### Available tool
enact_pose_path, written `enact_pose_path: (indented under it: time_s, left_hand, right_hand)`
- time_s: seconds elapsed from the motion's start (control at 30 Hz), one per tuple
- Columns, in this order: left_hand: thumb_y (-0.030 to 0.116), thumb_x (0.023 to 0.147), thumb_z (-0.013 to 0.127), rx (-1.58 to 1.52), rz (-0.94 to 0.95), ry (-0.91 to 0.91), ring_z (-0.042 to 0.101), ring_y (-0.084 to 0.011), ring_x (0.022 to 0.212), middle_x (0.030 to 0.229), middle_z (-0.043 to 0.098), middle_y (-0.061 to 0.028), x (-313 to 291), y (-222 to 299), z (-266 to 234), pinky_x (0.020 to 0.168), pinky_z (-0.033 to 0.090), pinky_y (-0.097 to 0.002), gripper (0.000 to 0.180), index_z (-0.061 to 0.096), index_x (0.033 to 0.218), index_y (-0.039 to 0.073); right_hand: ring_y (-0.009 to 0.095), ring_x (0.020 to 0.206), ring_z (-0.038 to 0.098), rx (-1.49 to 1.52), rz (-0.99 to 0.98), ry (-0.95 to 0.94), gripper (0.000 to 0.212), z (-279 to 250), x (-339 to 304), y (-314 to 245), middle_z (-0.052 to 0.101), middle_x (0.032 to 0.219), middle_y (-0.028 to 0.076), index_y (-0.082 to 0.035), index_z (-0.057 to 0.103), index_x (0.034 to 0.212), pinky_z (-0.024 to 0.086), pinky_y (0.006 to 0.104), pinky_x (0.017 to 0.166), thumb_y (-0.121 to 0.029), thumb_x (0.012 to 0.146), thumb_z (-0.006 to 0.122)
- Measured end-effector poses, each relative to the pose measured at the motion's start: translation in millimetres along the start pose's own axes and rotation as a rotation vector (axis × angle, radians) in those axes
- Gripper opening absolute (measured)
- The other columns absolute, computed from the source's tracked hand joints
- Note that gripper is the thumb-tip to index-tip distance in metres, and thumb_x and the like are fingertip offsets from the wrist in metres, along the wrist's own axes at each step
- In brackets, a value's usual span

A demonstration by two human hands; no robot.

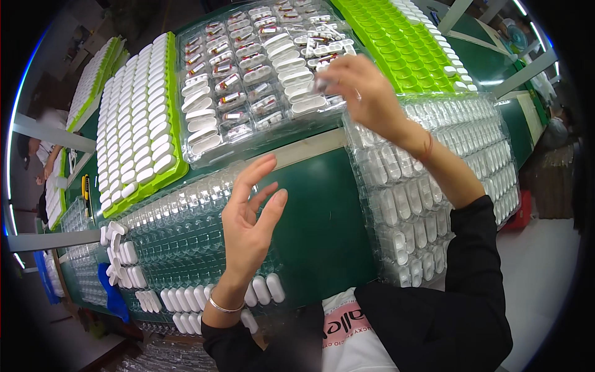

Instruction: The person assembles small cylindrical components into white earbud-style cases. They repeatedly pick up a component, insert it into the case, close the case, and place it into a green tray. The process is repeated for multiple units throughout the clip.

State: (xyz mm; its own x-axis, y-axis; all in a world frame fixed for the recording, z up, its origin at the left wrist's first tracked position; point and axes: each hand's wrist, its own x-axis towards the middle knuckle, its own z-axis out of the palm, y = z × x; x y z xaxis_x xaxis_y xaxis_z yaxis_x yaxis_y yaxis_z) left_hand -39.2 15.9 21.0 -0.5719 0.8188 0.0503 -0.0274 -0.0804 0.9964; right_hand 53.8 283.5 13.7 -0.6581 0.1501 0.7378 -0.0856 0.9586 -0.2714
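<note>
My right hand (365,93) is above the right part of a clear plastic tray (232,137), its fingertips pinched and a little blurred. They hold something small that I cannot make out. In the tray sit rows of white oval shells (295,79), several of them open, and small parts with red and dark ends (232,99). Some white pieces (325,44) lie loose in a heap at its far right. Lower down, my left hand (251,217) hovers over the green table (316,226), fingers apart and holding nothing.
At the left, a lime-green tray (180,158) carries rows of white oval cases. A second lime-green tray (396,56) stands far right. Stacked clear trays with oval pockets (427,180) lie near right, more clear trays (180,242) near left, with white shells (186,299) along the front.
</note>
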Motion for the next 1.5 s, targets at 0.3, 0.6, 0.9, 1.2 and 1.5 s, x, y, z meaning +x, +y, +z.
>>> enact_pose_path:
  time_s: [0.3, 0.6, 0.9, 1.2, 1.5]
  left_hand:
    - [-0.001, 0.093, 0.056, 0.031, -0.031, -0.060, 0.056, -0.0161, 0.113, 0.127, 0.055, -0.0109, -8, -7, -11, 0.093, 0.048, -0.0298, 0.023, 0.062, 0.115, 0.000]
    - [-0.004, 0.095, 0.053, 0.090, -0.046, -0.079, 0.062, -0.0134, 0.094, 0.103, 0.066, -0.0094, -21, -19, -18, 0.081, 0.049, -0.0258, 0.014, 0.065, 0.102, -0.003]
    - [-0.003, 0.095, 0.053, 0.012, -0.087, 0.011, 0.063, -0.0142, 0.093, 0.104, 0.066, -0.0105, -27, -17, -33, 0.082, 0.051, -0.0269, 0.016, 0.065, 0.105, -0.002]
    - [0.014, 0.100, 0.054, -0.469, -0.221, -0.015, 0.061, -0.0159, 0.105, 0.122, 0.062, -0.0109, 2, -15, -43, 0.086, 0.051, -0.0299, 0.039, 0.048, 0.135, -0.003]
    - [-0.008, 0.087, 0.065, -0.284, 0.159, -0.029, 0.063, -0.0186, 0.105, 0.114, 0.062, -0.0132, -16, -8, -18, 0.088, 0.055, -0.0302, 0.035, 0.054, 0.121, -0.005]
  right_hand:
    - [0.037, 0.094, 0.063, -0.358, 0.248, -0.063, 0.022, 31, 44, 140, 0.067, 0.102, 0.018, -0.003, 0.071, 0.099, 0.049, 0.0457, 0.086, -0.015, 0.082, 0.065]
    - [0.032, 0.094, 0.064, 0.026, -0.050, -0.497, 0.015, 162, 84, 38, 0.068, 0.094, 0.012, -0.009, 0.071, 0.089, 0.049, 0.0438, 0.084, -0.013, 0.077, 0.063]
    - [0.029, 0.090, 0.064, 0.117, 0.106, -0.536, 0.010, 151, 92, 19, 0.067, 0.093, 0.009, -0.010, 0.069, 0.085, 0.050, 0.0398, 0.079, -0.016, 0.077, 0.069]
    - [0.028, 0.100, 0.059, 0.432, -0.454, -0.372, 0.025, 34, 33, -85, 0.059, 0.110, 0.009, -0.012, 0.065, 0.099, 0.050, 0.0381, 0.082, -0.003, 0.076, 0.065]
    - [0.024, 0.088, 0.061, 0.795, 0.176, -0.290, 0.033, 3, 2, -117, 0.061, 0.103, 0.010, -0.005, 0.065, 0.110, 0.050, 0.0311, 0.074, -0.005, 0.079, 0.074]
